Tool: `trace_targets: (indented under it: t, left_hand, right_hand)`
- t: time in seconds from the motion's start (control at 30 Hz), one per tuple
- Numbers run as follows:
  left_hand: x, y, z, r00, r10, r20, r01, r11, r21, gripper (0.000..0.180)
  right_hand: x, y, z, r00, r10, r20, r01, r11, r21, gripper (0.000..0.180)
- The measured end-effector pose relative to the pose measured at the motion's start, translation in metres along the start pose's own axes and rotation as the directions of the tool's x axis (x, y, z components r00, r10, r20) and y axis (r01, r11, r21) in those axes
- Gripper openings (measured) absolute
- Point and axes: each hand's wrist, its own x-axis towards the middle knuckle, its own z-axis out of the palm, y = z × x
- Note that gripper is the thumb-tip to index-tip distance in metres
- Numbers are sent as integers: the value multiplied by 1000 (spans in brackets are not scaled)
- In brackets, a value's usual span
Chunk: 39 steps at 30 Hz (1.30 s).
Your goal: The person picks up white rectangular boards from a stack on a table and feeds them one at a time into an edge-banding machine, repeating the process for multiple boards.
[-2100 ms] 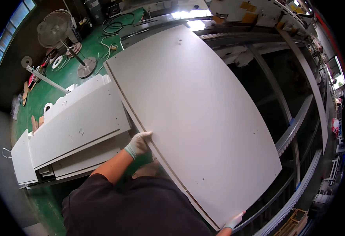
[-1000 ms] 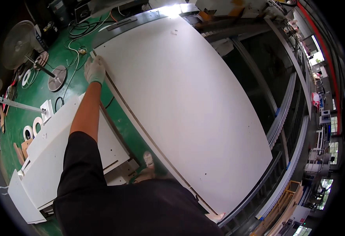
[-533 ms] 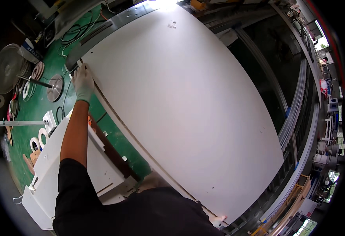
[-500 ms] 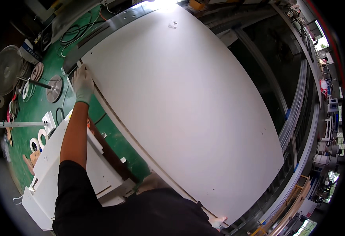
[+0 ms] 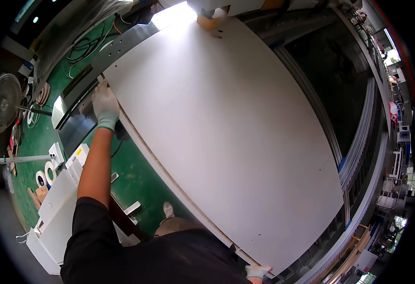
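Observation:
A large white panel (image 5: pixel 221 142) lies in front of me, its bare brown edge facing my body. My left hand (image 5: pixel 105 105), in a pale glove with a green cuff, grips the panel's far left corner, its fingers at the edge. At the near right corner my right hand (image 5: pixel 258 271), also gloved, holds the edge with the thumb toward the top face; its other fingers are mostly hidden. Over the panel's far end stands a machine head (image 5: pixel 209 21) with a yellow part, covering some of the surface.
A dark metal beam with holes (image 5: pixel 117 47) runs along the far left side. Metal rails (image 5: pixel 358 137) line the right. Left on the green floor are a white cabinet-like unit (image 5: pixel 58 203), rolls of tape (image 5: pixel 50 173) and a round fan (image 5: pixel 5 102). My shoe (image 5: pixel 168 209) shows below.
The machine head with the yellow part has come into view over the panel's far end, where a label showed before. My right hand shows more fully, and my shoe has appeared.

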Motion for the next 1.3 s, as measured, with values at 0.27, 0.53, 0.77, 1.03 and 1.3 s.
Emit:
trace_targets:
  t: [0.27,0.53,0.77,1.03,1.3]
  left_hand:
    - [40,108,8,971,-97,219,92,995,34,53]
    - [-164,96,-66,922,342,-180,-382,878,-288,24]
    - [-499,-48,-277,878,93,470,-13,985,-172,44]
    - [-768,-333,-408,51,-987,-151,790,132,-599,27]
    - [-811,-515,-418,10,-993,114,722,-72,-688,28]
  right_hand:
    - [61,-38,60,997,-47,64,50,998,-43,56]
    - [105,-32,159,838,112,534,9,976,-219,52]
    - [-20,76,289,-43,295,954,730,662,-172,39]
    - [-132,222,224,-408,306,860,756,641,131,32]
    - [-302,317,10,174,668,723,643,479,-598,29]
